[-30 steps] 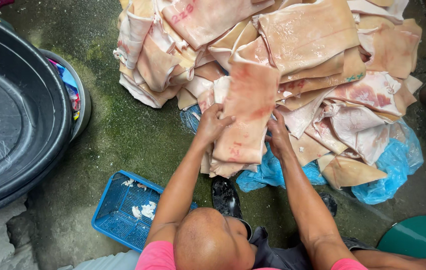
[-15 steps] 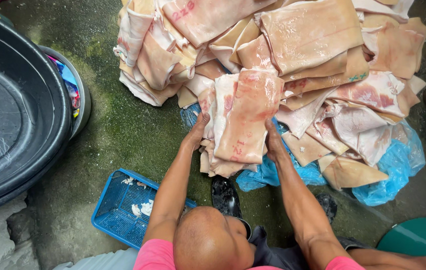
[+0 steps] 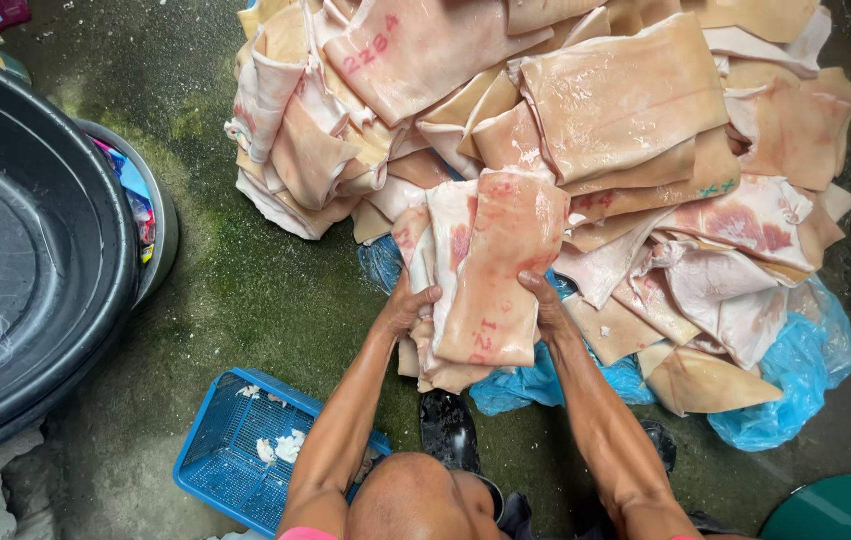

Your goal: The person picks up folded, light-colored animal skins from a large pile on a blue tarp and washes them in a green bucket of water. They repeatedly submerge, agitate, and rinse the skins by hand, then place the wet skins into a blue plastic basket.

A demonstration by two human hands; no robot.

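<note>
Since a moment ago I've dragged the pork skin slab nearer, off the heap. The black tub and blue basket sit at my left. My left hand curls its fingers round the slab's left edge, my right hand clamps the right. It looks wet, so I reckon it could slip onto the concrete floor.

Pale pink and tan against blue and black

The slab of pork skin is blotched pink with red stamp marks; the pile is tan and cream, laid on blue plastic sheeting. The basket is blue mesh, the tub black.
</note>
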